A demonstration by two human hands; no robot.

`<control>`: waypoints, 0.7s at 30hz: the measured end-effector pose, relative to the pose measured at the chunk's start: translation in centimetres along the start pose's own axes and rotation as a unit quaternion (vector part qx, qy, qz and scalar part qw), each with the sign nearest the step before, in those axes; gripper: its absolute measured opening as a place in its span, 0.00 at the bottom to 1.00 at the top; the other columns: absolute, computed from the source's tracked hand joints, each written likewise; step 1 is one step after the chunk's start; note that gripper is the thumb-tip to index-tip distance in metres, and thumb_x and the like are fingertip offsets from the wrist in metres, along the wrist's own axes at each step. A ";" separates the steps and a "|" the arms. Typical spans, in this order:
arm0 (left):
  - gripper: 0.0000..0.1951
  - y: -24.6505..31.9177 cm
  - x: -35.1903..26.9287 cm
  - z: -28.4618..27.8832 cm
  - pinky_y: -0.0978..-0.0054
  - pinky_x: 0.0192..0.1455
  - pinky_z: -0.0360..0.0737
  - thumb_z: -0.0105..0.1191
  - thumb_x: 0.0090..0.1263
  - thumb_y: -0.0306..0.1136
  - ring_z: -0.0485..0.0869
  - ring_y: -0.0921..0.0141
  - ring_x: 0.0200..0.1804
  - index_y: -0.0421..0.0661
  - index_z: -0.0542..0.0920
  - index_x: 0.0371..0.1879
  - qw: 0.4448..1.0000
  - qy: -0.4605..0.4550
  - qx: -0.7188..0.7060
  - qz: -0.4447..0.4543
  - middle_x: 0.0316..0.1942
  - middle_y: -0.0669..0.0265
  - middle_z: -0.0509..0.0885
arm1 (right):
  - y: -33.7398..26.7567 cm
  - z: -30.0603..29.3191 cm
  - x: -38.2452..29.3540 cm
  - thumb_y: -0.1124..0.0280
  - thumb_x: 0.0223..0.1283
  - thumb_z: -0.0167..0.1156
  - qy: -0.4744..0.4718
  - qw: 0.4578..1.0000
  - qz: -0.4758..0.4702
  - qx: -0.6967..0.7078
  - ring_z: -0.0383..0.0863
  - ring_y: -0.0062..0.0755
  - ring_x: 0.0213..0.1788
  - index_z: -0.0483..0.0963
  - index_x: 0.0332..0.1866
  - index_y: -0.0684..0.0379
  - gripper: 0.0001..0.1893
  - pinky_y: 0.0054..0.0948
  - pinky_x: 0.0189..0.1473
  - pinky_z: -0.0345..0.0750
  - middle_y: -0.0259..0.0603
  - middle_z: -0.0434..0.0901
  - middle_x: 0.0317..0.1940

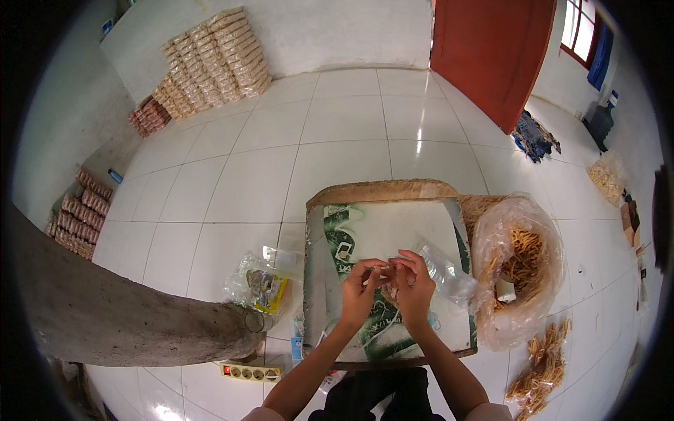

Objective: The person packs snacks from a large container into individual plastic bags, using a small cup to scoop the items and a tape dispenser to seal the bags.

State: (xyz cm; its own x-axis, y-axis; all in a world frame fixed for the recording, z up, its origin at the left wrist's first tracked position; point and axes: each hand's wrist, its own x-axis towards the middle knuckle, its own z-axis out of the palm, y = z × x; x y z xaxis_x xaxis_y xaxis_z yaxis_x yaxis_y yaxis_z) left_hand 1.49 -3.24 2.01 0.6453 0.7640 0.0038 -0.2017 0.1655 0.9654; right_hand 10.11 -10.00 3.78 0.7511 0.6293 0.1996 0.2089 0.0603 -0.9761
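Over a low wooden table (453,347), my left hand (362,289) and my right hand (415,289) meet with fingertips close together. Both pinch the top of a small clear plastic bag (389,293) with something brownish in it, mostly hidden by the fingers. To the right of my right hand lies a stack of clear plastic bags (447,276), reaching the table's right edge. A thin white cord (382,330) runs across the tabletop below my hands. Beside the table on the right stands a large open plastic sack (550,268) of stick-shaped snacks (526,252), with a white scoop-like object (505,290) inside.
Left of the table are a grey pillar (147,321), a plastic packet (271,294) and a power strip (250,372). Packed snack sticks (542,363) lie on the floor at right. Stacked bags (216,60) line the far wall, near a red door (489,52).
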 end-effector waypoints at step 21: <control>0.04 -1.7 0.9 -0.4 0.83 0.38 0.72 0.48 0.68 0.29 0.75 0.80 0.32 0.43 0.70 0.35 0.998 0.014 -0.055 0.024 0.29 0.71 0.76 | 2.2 -1.8 0.2 0.73 0.50 0.63 -0.035 0.997 0.067 -0.003 0.77 0.23 0.30 0.75 0.35 0.65 0.09 0.21 0.35 0.73 0.39 0.79 0.27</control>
State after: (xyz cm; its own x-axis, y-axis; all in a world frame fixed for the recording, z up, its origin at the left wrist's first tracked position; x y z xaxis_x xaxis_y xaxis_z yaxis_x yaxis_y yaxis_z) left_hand 2.10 -2.60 0.30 0.6126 0.7894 0.0399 -0.3115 0.1947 0.9301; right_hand 11.84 -11.10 1.85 0.7271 0.6838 0.0610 0.1134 -0.0320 -0.9930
